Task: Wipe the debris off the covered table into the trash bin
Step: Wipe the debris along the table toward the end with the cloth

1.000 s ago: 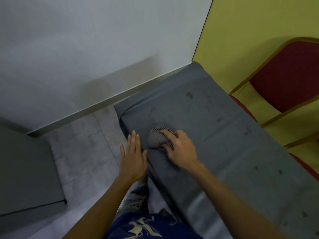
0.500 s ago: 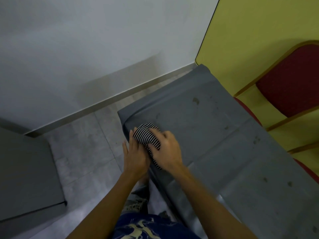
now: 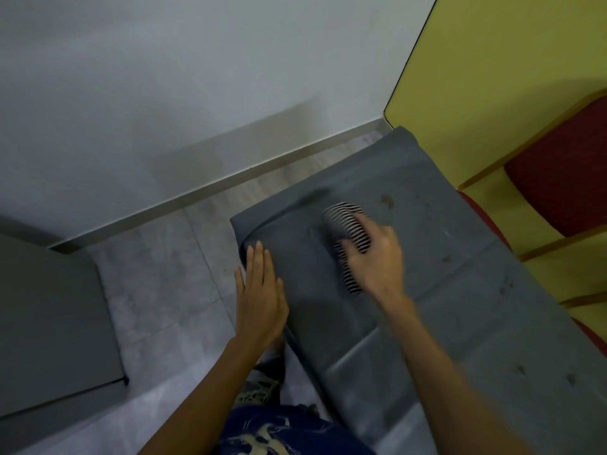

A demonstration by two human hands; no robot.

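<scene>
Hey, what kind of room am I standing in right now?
Probably a function or meeting room, in a corner. A long table under a grey cover runs along a yellow wall, with red padded banquet-style chairs beside it and a tiled floor.

Covered table (image 3: 443,307) ran along wall at right, chair (image 3: 558,178) behind its far edge. Right hand (image 3: 374,257) pressed cloth (image 3: 345,238) on tabletop near far-left corner; left hand (image 3: 259,297) lay flat at table's left edge, w/ cabinet (image 3: 49,323) on floor well left.
</scene>
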